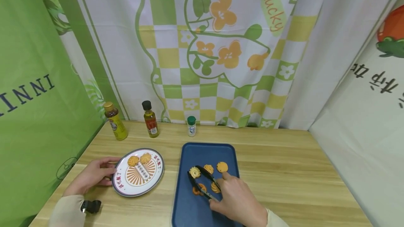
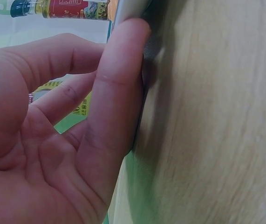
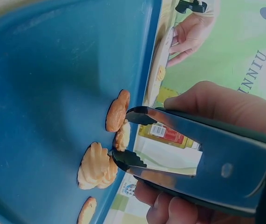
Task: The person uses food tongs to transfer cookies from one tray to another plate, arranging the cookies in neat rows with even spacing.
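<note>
While the tongs (image 3: pixel 230 163) are gripped in the right hand (image 1: pixel 236 197) – thumb and fingers bent around the two arms – their tips are kept apart. A pale round cookie (image 1: pixel 195 172) on the blue tray (image 1: pixel 205 153) is framed between those tips, beyond the fingers and not touched by them; tip contact cannot be told. A pretzel-shaped cookie (image 1: pixel 199 189) is seen nearby. The plate (image 1: pixel 134 190) is held at its rim by the left hand (image 1: pixel 94 172), fingers slightly spread.
</note>
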A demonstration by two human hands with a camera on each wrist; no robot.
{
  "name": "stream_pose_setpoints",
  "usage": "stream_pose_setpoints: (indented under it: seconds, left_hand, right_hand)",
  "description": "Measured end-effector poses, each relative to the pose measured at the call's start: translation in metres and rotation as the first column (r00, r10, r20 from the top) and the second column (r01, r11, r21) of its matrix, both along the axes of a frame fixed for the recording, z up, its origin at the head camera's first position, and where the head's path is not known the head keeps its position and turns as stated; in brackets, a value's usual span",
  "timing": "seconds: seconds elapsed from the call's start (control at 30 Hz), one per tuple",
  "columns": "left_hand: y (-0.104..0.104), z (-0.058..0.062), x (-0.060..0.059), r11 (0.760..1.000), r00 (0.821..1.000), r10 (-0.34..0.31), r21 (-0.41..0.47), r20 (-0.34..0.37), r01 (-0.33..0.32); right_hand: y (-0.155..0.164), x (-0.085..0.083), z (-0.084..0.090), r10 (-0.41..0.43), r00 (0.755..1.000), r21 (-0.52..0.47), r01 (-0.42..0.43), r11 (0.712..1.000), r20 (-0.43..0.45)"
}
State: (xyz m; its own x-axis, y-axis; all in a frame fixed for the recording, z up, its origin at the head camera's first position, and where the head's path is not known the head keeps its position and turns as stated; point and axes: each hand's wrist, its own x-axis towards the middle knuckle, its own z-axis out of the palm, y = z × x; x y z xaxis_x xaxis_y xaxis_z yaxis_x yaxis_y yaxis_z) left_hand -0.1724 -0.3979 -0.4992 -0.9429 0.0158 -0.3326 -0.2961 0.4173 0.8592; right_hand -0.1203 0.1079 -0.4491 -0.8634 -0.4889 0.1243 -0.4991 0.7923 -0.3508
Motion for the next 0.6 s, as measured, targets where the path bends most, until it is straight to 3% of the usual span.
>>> stream_pose_setpoints:
  seconds: [0.6]
  left_hand:
    - [-0.0008,-0.0015,-0.0001,1.0,1.0,0.0,0.006,0.002,0.0]
  right_hand:
    - [-0.0063,-0.0025,-0.0016,0.015,0.998,0.018,-0.014,1.0,-0.054]
